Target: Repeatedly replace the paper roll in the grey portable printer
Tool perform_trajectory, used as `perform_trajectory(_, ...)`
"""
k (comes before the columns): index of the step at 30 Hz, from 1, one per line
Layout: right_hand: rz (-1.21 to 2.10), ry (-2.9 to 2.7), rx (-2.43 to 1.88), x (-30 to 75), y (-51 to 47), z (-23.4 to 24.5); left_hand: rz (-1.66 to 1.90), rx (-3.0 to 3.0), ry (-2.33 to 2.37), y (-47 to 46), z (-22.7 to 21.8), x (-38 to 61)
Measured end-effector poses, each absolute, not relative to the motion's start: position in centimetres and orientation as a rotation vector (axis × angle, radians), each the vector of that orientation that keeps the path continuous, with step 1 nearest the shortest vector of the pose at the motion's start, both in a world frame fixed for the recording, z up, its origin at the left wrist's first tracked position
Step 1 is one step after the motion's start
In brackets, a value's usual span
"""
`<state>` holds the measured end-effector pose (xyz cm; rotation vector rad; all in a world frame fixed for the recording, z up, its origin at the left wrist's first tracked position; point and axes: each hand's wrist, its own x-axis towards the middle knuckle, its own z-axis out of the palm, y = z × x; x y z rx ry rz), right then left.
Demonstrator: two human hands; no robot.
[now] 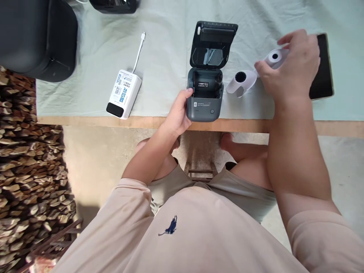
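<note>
A dark grey label printer [204, 110] sits near the table's front edge with its lid [213, 45] raised, showing a hollow compartment inside. My left hand [181, 112] grips the printer's left side, thumb on the rim. Off to the right, my right hand [295, 64] curves around a white paper roll [275, 57] with a small dark core; the palm hides part of it. Between that roll and the printer lies a second white paper roll [241, 79], its black ribbed core facing me and a loose flap of paper hanging at its front.
A black tablet-like slab [322, 72] lies beyond my right hand. At left are a white power bank [123, 94] with a short cable [138, 51], a black bag or case [61, 41] and another black object [113, 4]. Stacked firewood [31, 170] stands left of the table.
</note>
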<state>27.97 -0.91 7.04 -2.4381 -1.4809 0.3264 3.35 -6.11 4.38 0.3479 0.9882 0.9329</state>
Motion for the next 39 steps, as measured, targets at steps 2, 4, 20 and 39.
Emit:
perform_trajectory(2, 0.356, -1.486, -2.44, 28.6, -0.6, 6.8, 0.931, 0.349, 0.984, -6.1, 4.4, 3.3)
perform_trajectory(4, 0.375, -1.495, -2.396, 29.4, -0.7, 6.3, 0.93, 0.361, 0.977, -6.1, 4.4, 3.2)
perform_trajectory(20, 1.055, -0.866, -1.478, 31.5, -0.6, 7.2, 0.934, 0.354, 0.935, -6.3, 4.7, 3.2)
perform_trajectory(39, 0.536, -2.112, -1.731, 19.8, -5.6, 10.4, 0.961, 0.383, 0.97, -6.5, 4.1, 3.1)
